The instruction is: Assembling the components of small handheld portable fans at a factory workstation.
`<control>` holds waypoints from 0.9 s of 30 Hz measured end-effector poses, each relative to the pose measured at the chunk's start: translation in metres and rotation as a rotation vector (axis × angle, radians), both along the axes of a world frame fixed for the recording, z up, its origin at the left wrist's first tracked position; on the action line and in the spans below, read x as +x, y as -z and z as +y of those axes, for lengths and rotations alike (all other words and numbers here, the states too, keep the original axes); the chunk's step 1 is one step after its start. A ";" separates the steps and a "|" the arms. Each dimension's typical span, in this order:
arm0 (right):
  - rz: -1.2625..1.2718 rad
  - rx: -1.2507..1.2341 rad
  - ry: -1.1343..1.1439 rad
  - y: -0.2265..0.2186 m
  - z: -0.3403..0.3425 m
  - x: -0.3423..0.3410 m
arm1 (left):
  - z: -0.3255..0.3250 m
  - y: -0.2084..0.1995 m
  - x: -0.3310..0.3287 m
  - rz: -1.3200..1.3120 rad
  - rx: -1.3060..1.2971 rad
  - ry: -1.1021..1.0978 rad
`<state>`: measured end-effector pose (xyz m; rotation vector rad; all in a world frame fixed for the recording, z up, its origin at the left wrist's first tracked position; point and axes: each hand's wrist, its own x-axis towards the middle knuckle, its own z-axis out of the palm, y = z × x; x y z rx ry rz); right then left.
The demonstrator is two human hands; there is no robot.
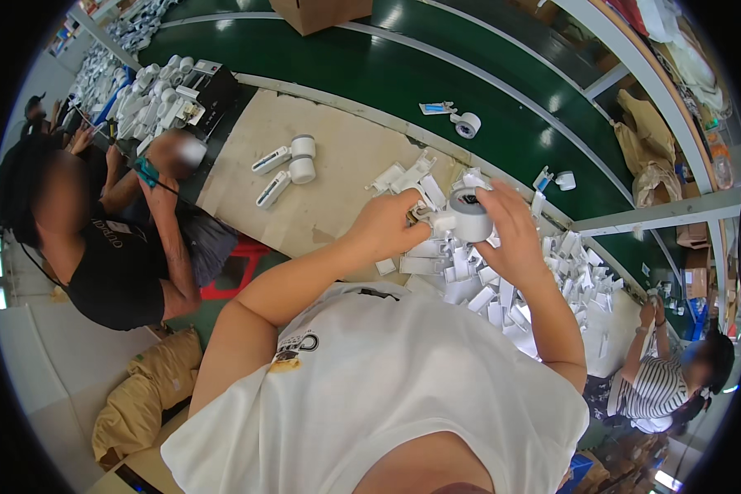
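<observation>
Over the workbench I hold a white handheld device [471,224] with a round, grey-rimmed head. My right hand [510,230] wraps around that head from the right, thumb below and fingers over the top. My left hand [393,224] is closed at the device's narrower end, on the left; its fingers partly hide what they grip. Beneath and behind both hands lies a heap of white plastic parts [564,272]. Two similar white devices, one farther [273,160] and one nearer [278,188], rest on the bench to the left, each with a dark strip on its handle.
Beyond the beige bench top [251,198] runs a green conveyor [337,70] carrying a few white devices [467,124] and a cardboard box [321,12]. A metal frame [659,214] crosses at right. Co-workers sit left [115,239] and right [659,383], with piled white parts [152,95] far left.
</observation>
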<state>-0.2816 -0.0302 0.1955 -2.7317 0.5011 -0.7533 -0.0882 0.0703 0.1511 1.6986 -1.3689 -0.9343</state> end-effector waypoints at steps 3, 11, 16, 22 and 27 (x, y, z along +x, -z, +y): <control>0.035 0.519 -0.037 0.002 -0.008 -0.004 | 0.001 0.011 0.000 -0.148 -0.003 0.128; 0.370 0.775 -0.367 0.051 -0.017 0.000 | 0.025 0.050 -0.014 -0.280 0.135 0.364; 0.225 1.255 -0.295 0.096 -0.018 0.017 | 0.033 0.047 -0.003 0.336 0.438 0.207; 0.323 0.056 -0.067 0.181 -0.084 0.051 | 0.033 0.075 0.025 1.182 0.373 -0.178; 0.514 -0.251 -0.543 0.211 -0.119 0.070 | 0.027 0.081 0.037 1.360 0.175 -0.223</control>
